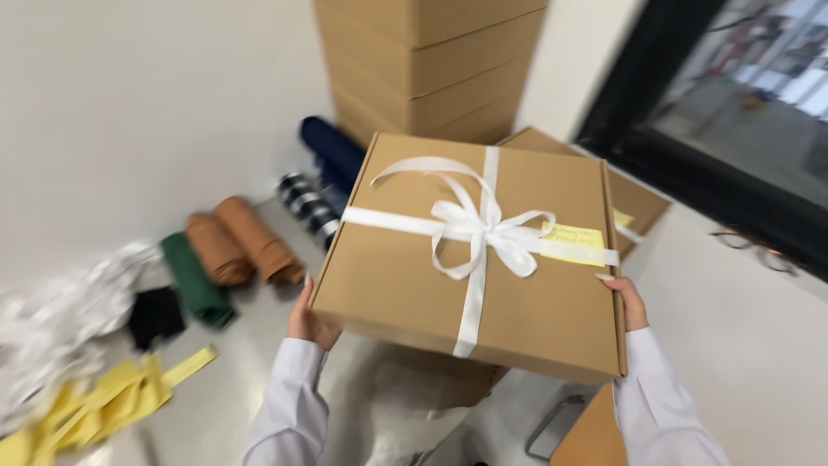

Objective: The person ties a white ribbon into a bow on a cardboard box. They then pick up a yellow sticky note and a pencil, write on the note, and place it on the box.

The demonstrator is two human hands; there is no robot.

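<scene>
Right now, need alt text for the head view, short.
Two hands, left and right, hold up a flat brown cardboard box by its sides; it is tied with a white ribbon bow and bears a yellow note. Rolled fabrics and stacked boxes sit on the white table behind.

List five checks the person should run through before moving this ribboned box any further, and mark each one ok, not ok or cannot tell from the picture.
1. Left hand grips the cardboard box edge: ok.
2. Right hand grips the opposite edge: ok.
3. White ribbon bow tied: ok.
4. Yellow note tucked under ribbon: ok.
5. Second flat box behind is clear on top: cannot tell.
</scene>
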